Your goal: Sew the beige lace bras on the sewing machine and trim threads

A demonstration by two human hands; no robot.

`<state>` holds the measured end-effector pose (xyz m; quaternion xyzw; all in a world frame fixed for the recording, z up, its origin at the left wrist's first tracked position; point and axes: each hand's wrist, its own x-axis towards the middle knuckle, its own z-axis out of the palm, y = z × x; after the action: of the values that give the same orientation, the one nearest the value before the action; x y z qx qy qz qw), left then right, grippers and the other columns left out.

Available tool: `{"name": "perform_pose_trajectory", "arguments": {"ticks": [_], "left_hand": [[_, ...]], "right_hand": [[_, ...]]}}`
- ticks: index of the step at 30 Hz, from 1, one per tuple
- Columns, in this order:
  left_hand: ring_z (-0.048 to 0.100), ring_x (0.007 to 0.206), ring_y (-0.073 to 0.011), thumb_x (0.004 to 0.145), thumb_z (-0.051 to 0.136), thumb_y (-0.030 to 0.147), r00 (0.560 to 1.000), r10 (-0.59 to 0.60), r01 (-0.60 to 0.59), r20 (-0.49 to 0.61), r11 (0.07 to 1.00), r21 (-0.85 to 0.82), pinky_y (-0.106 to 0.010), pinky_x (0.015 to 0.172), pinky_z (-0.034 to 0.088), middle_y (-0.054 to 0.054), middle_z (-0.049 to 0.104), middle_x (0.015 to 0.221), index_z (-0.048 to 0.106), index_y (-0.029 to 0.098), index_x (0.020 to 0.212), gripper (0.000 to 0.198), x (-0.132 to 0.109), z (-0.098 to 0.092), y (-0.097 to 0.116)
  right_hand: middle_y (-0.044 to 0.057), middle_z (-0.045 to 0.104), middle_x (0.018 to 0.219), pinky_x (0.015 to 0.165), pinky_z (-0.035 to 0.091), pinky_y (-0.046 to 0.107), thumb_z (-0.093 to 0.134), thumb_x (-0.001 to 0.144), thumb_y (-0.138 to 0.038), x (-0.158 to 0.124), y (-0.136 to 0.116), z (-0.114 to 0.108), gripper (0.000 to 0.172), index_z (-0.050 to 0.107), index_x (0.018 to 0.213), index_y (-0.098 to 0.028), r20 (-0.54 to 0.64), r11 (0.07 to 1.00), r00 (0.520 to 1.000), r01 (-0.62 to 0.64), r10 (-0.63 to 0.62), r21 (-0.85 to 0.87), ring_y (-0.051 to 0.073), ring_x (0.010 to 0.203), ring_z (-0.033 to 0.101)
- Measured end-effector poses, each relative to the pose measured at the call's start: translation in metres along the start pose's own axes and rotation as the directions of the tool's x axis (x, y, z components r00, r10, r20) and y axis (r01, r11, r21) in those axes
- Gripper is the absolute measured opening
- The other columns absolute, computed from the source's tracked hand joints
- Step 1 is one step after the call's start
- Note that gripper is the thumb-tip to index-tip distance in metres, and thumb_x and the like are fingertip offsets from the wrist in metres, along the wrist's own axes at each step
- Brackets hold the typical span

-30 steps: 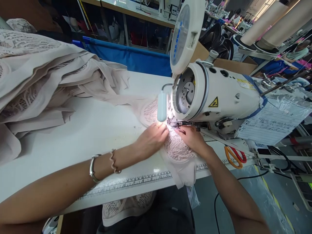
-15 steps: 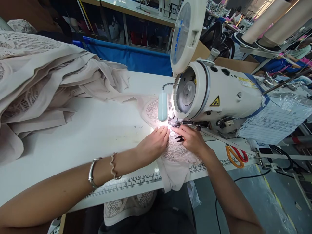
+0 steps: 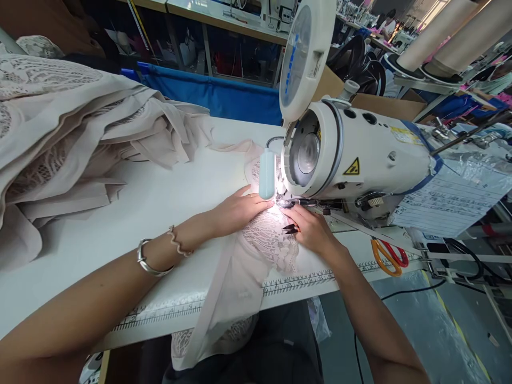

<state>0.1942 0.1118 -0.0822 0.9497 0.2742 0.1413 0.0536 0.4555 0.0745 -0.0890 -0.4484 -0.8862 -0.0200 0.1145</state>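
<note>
A pale pink lace piece (image 3: 268, 237) lies under the needle area of a white sewing machine (image 3: 372, 149), its plain fabric hanging over the table's front edge. My left hand (image 3: 240, 210) rests on the fabric left of the needle, fingers apart and stretched toward the lit spot. Close by on the right, my right hand (image 3: 310, 226) is closed around small black-tipped snips (image 3: 290, 229), its index finger reaching to the lace beside the presser foot. A small lamp (image 3: 267, 173) lights the needle area and hides part of the lace.
A large heap of pale lace garments (image 3: 80, 133) covers the table's left side. Orange-handled scissors (image 3: 386, 257) hang at the right front. A measuring tape (image 3: 296, 282) runs along the front edge. A blue cloth (image 3: 216, 93) lines the back.
My left hand has moved left and its fingers have spread. The lace and its plain fabric have turned and shifted left at the front. My right hand has moved slightly left with the snips.
</note>
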Motion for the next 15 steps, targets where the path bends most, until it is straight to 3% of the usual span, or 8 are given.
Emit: {"name": "perform_pose_trajectory", "arguments": {"ticks": [3, 6, 8, 12, 15], "left_hand": [[0.065, 0.093, -0.0223, 0.094, 0.029, -0.007, 0.995, -0.047, 0.052, -0.084, 0.997, 0.061, -0.046, 0.092, 0.050, -0.015, 0.071, 0.117, 0.063, 0.011, 0.119, 0.046, 0.004, 0.004, 0.021], [0.063, 0.097, -0.0231, 0.099, 0.035, 0.001, 0.985, 0.008, -0.014, -0.171, 0.999, -0.030, -0.039, 0.084, 0.054, -0.017, 0.069, 0.115, 0.062, 0.007, 0.117, 0.034, 0.005, 0.014, 0.047], [0.062, 0.098, -0.0236, 0.102, 0.040, 0.009, 0.985, 0.012, -0.026, -0.173, 0.997, -0.078, -0.039, 0.085, 0.055, -0.016, 0.069, 0.110, 0.063, 0.007, 0.111, 0.025, 0.003, 0.020, 0.056], [0.060, 0.100, -0.0228, 0.102, 0.037, 0.008, 0.994, -0.001, -0.007, -0.111, 0.997, -0.074, -0.049, 0.098, 0.050, -0.014, 0.067, 0.112, 0.063, 0.011, 0.097, 0.027, 0.001, 0.022, 0.054], [0.059, 0.093, -0.0204, 0.104, 0.034, 0.009, 0.997, 0.016, -0.024, -0.070, 0.994, -0.110, -0.046, 0.096, 0.049, -0.011, 0.068, 0.105, 0.062, 0.013, 0.090, 0.031, 0.002, 0.016, 0.044]], "right_hand": [[0.007, 0.072, 0.099, 0.062, 0.050, 0.026, 0.044, 0.079, 0.001, 0.000, -0.001, 0.002, 0.059, 0.068, 0.128, -0.020, -0.007, 1.000, 1.000, -0.013, 0.013, 0.008, 0.019, 0.083, 0.067], [0.007, 0.071, 0.099, 0.066, 0.053, 0.026, 0.044, 0.077, 0.001, -0.001, 0.001, 0.002, 0.059, 0.068, 0.126, -0.019, -0.030, 0.998, 1.000, 0.005, -0.002, 0.070, 0.020, 0.086, 0.067], [0.007, 0.070, 0.099, 0.072, 0.054, 0.026, 0.043, 0.077, 0.000, -0.003, 0.005, 0.001, 0.058, 0.068, 0.125, -0.020, -0.055, 0.988, 0.998, 0.021, -0.013, 0.154, 0.019, 0.089, 0.067], [0.005, 0.069, 0.094, 0.071, 0.053, 0.025, 0.043, 0.081, -0.001, -0.008, 0.011, 0.000, 0.049, 0.072, 0.115, -0.021, -0.106, 0.976, 0.994, 0.050, -0.028, 0.212, 0.017, 0.085, 0.065], [0.006, 0.069, 0.096, 0.068, 0.051, 0.025, 0.043, 0.081, 0.001, -0.010, 0.011, 0.001, 0.047, 0.074, 0.109, -0.021, -0.108, 0.986, 0.994, 0.047, -0.030, 0.158, 0.017, 0.083, 0.064]]}}
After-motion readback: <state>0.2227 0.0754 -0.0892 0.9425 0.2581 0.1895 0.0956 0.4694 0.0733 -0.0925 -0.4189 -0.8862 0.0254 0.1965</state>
